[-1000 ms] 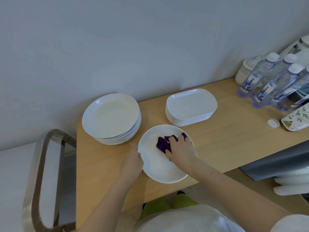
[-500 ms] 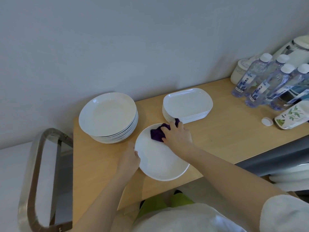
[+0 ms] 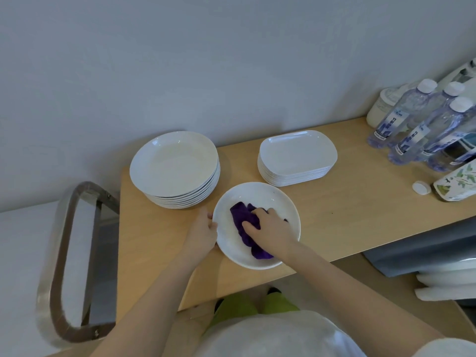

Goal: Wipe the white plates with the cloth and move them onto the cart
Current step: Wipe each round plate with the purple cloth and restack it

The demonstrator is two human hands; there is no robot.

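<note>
On the light wooden table (image 3: 334, 217), near its front edge, the left hand (image 3: 202, 234) gripped the rim of the round white plate (image 3: 260, 197) while the right hand (image 3: 271, 231) clutched the crumpled purple cloth (image 3: 240, 217) inside it.

Left hand (image 3: 203, 234) hooks its fingers over the plate's (image 3: 280, 199) left rim. Right hand (image 3: 273, 230) sits inside that plate, fingers curled, pressing the purple cloth (image 3: 242, 217) down.

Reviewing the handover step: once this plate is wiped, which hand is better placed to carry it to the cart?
Probably the left hand: it already holds the plate rim, cart handle side. The right hand presses the cloth.
</note>
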